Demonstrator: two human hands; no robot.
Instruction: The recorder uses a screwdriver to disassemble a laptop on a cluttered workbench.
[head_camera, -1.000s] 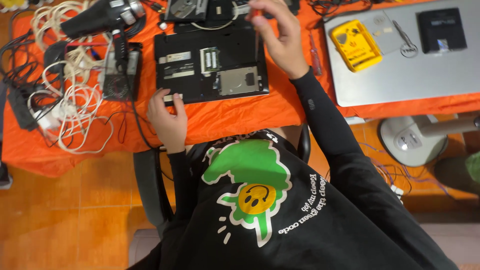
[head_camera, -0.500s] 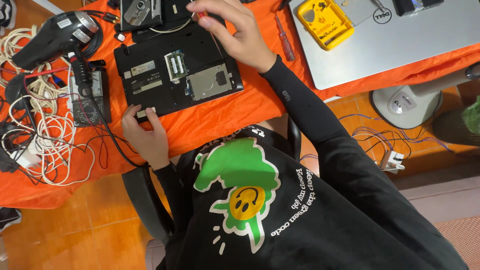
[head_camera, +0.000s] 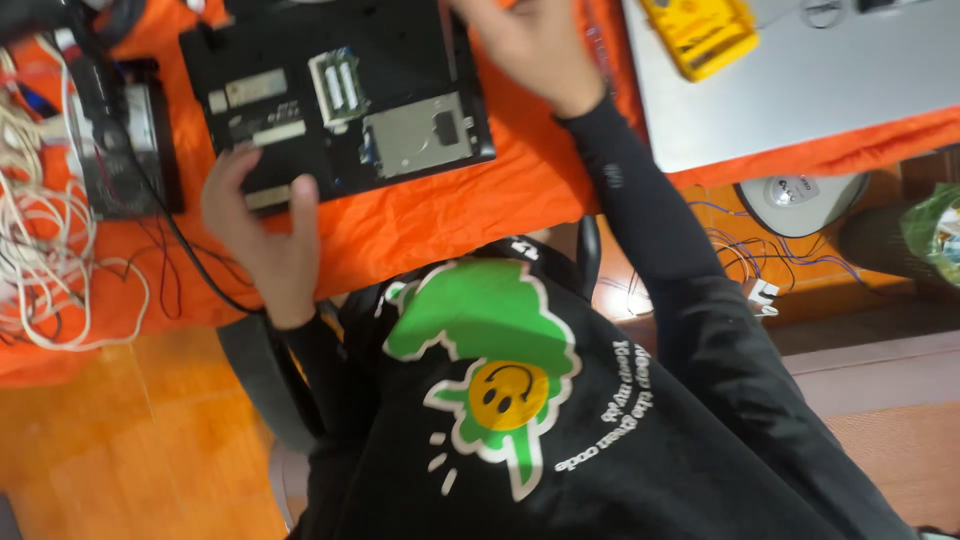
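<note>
An upturned black laptop (head_camera: 335, 100), its underside opened to show 2 memory sticks and a silver drive, lies on the orange cloth (head_camera: 430, 220). The left hand (head_camera: 265, 235) rests at the laptop's near edge with fingers spread, clamped on nothing. The right hand (head_camera: 530, 45) hovers at the laptop's far right corner; it looks loosely open, though blur and the frame edge make that uncertain. A yellow meter (head_camera: 700, 35) sits on a closed silver laptop (head_camera: 790, 100). White cables (head_camera: 45, 250) lie at left.
</note>
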